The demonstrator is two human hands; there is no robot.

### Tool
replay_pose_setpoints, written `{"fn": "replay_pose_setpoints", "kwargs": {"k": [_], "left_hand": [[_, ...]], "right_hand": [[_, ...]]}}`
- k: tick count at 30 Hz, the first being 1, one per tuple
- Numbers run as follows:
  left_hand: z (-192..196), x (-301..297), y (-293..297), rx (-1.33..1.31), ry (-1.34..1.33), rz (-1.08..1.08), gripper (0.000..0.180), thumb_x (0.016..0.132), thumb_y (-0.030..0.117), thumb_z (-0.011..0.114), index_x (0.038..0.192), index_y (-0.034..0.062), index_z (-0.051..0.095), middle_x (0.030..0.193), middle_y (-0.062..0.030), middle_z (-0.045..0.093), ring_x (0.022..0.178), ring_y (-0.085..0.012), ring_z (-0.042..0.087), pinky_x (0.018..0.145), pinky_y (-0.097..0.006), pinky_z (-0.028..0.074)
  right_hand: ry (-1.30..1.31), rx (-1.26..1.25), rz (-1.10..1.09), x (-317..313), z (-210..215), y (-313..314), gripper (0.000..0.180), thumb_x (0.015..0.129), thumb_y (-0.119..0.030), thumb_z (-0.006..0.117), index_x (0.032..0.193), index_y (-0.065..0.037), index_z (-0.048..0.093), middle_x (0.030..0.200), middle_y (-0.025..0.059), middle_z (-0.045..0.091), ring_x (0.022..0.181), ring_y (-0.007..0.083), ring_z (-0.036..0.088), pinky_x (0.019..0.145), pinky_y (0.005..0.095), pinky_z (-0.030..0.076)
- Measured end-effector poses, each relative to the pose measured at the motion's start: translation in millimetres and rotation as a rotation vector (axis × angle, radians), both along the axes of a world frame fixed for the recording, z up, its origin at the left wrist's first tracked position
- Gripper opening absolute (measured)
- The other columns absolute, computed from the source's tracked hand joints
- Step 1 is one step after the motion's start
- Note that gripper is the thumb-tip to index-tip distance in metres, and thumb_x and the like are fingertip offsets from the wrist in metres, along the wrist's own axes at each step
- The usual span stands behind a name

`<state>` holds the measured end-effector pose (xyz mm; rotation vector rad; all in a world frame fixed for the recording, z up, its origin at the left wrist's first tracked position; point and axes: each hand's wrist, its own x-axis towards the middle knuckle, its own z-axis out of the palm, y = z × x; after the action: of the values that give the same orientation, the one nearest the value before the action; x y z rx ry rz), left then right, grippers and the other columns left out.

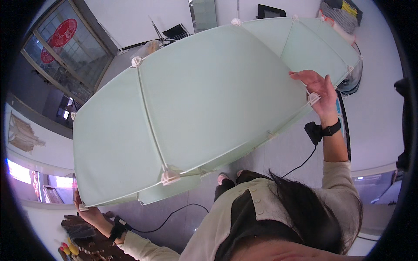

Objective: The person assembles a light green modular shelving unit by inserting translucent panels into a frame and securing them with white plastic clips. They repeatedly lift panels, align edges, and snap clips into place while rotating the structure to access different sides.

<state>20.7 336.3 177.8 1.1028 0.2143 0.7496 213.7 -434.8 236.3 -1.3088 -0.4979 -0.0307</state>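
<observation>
1. The pale green panelled unit [209,91] is extending across in front of me, its long axis running from lower left to upper right.
2. My left hand [90,214] is touching its lower-left corner beside a white corner clip [82,207]; I cannot tell how firmly the fingers are closing.
3. My right hand [321,92] is spreading wide, palm resting against a white connector [313,99] on the near edge.
4. Neither hand is lying nearer: the unit is spanning between both and continuing past my right.

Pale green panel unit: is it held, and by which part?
The left grip holds the panel unit by its near left corner; the right grip is at a white connector, its hold unclear.
</observation>
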Motion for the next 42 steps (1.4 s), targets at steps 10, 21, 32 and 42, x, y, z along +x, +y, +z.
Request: {"fn": "replay_pose_setpoints", "kwargs": {"k": [10,21,32,42], "left_hand": [[-7,-13,-31,0.209,0.077,0.069,0.044,0.095,0.024,0.043,0.134,0.0052,0.047,0.135,-0.011,0.051,0.122,-0.0247,0.05,0.101,-0.04,0.041],[16,-2,-80,-0.088,0.067,0.238,0.056,0.095,0.047,0.037,0.136,0.0105,0.047,0.138,-0.0059,0.048,0.124,-0.0233,0.044,0.104,-0.044,0.033],[0,16,12,0.834,-0.107,-0.385,0.073,0.095,0.06,0.026,0.134,0.0027,0.048,0.146,-0.0153,0.033,0.132,-0.0278,0.035,0.11,-0.043,0.025],[59,80,64,0.947,-0.338,-1.084,0.048,0.09,0.036,0.058,0.124,0.0014,0.059,0.138,-0.0218,0.043,0.124,-0.0351,0.047,0.1,-0.046,0.039]], "right_hand": [[-0.206,-0.346,-0.138,4,-2,-7,0.044,0.094,-0.036,0.048,0.099,0.004,0.066,0.099,0.0142,0.068,0.113,0.0287,0.055,0.105,0.0421,0.033],[-0.82,-0.47,-1.049,-38,-20,6,0.026,0.097,-0.011,0.047,0.105,0.01,0.06,0.111,0.0229,0.063,0.104,0.0289,0.06,0.093,0.0428,0.047],[-0.975,-0.107,-1.096,-108,-59,316,0.019,0.089,0.001,0.047,0.092,0.019,0.053,0.089,0.0316,0.064,0.081,0.0374,0.065,0.085,0.044,0.053],[-0.567,-0.628,-1.24,-121,-5,498,0.046,0.098,-0.025,0.031,0.115,0.008,0.058,0.125,0.0184,0.057,0.126,0.0319,0.044,0.113,0.0488,0.019]]}}
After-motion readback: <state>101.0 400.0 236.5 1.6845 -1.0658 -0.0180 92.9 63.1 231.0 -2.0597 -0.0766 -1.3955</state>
